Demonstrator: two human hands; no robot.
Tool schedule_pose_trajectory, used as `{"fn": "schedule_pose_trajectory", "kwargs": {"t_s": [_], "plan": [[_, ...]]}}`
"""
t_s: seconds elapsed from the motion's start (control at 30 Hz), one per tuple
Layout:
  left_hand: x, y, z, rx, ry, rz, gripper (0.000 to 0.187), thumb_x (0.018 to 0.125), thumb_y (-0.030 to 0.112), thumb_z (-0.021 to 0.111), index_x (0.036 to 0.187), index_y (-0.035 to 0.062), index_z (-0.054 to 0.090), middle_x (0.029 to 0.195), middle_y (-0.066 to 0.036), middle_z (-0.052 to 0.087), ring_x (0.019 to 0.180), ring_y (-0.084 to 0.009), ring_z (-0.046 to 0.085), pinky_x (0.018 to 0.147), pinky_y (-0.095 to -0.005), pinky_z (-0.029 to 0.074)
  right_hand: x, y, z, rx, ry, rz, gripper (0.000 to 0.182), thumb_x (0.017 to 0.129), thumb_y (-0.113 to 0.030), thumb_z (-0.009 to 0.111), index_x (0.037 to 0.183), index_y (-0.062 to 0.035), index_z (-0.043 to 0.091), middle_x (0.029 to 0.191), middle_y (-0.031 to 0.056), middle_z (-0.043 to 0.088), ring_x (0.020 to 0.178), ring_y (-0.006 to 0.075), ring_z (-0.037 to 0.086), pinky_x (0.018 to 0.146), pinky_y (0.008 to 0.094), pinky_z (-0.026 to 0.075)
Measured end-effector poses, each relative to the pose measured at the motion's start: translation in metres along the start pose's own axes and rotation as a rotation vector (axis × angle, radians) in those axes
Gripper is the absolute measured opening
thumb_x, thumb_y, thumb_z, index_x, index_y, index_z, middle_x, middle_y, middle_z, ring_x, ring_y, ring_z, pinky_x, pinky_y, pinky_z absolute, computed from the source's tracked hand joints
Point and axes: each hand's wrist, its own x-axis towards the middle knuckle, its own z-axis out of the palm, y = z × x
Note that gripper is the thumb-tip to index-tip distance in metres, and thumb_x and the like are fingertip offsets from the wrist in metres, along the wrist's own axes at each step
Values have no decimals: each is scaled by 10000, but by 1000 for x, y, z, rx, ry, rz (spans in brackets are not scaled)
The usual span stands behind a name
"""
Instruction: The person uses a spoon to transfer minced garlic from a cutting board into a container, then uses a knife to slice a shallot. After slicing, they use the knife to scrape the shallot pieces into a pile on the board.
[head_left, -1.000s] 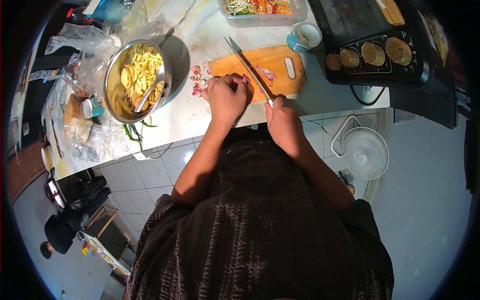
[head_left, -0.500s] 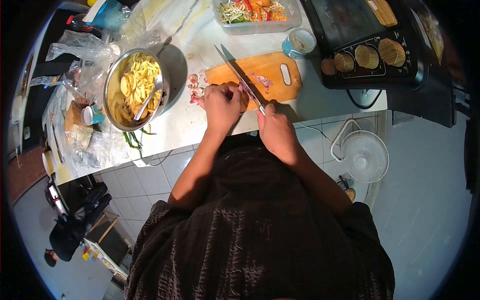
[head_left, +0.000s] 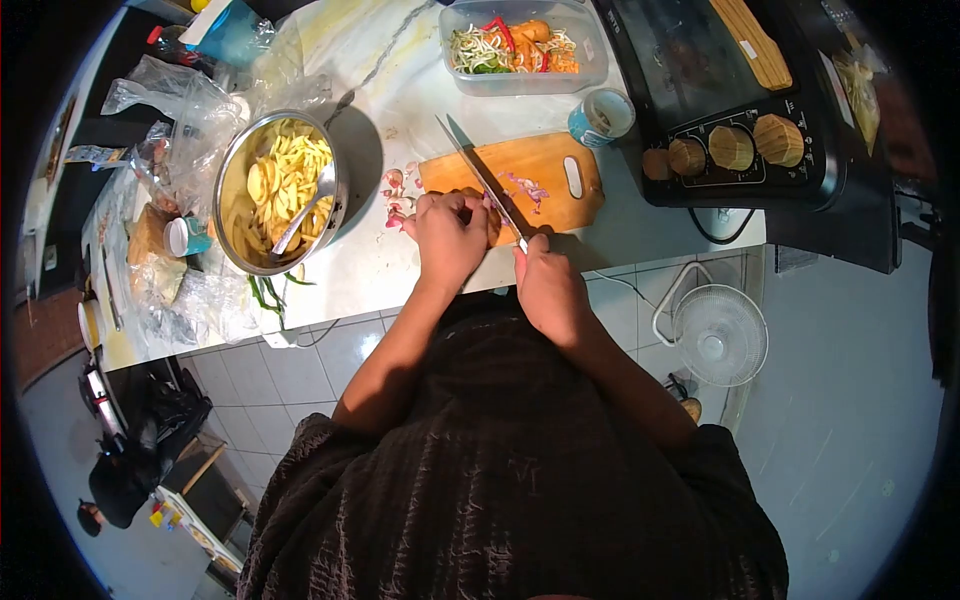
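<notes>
A wooden cutting board (head_left: 545,165) lies on the white counter (head_left: 380,250). My left hand (head_left: 450,232) presses down on a small purple shallot at the board's near edge; the shallot is mostly hidden under my fingers. My right hand (head_left: 545,285) grips the handle of a long knife (head_left: 478,175), whose blade runs diagonally across the board right beside my left fingers. A few purple slices (head_left: 527,187) lie on the board. Shallot peels (head_left: 394,192) are scattered left of the board.
A steel bowl (head_left: 232,180) of pale sliced pieces with a spoon sits at left among plastic bags. A clear tub of mixed vegetables (head_left: 520,45), a blue cup (head_left: 603,115) and a black stove (head_left: 740,110) stand behind. A white fan (head_left: 718,335) is on the tiled floor.
The knife and my right hand have shifted slightly left toward my left fingers. The view has tilted a little, so the board sits lower in frame.
</notes>
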Motion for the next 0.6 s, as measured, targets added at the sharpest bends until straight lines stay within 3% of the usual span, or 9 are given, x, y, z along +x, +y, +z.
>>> {"fn": "schedule_pose_trajectory", "kwargs": {"t_s": [0.43, 0.53, 0.6], "plan": [[0, -2, -1, -28, -45, -24, 91, 827, 172, 709, 805, 86, 729, 756, -50, 674, 930, -248, 547, 819, -439, 279, 14, -4, 9, -9, 12, 7, 283, 1005, -223, 526, 966, 52, 476, 680, 272, 633, 680, 470, 646, 583, 541, 504], [-1, -3, 0, -54, -26, -3, 104, 829, 186, 715, 804, 86, 728, 747, -47, 668, 931, -251, 548, 824, -441, 278, 15, -2, 13, -20, 32, -1, 284, 1003, -226, 532, 961, 49, 474, 678, 270, 633, 677, 465, 647, 578, 540, 505], [0, 1, -2, 10, -64, -50, 202, 858, 279, 734, 817, 82, 744, 803, -86, 686, 940, -273, 562, 886, -456, 318, 16, 0, 12, -33, 34, -5, 283, 1003, -225, 533, 961, 48, 473, 678, 270, 634, 677, 466, 647, 580, 540, 506]]}}
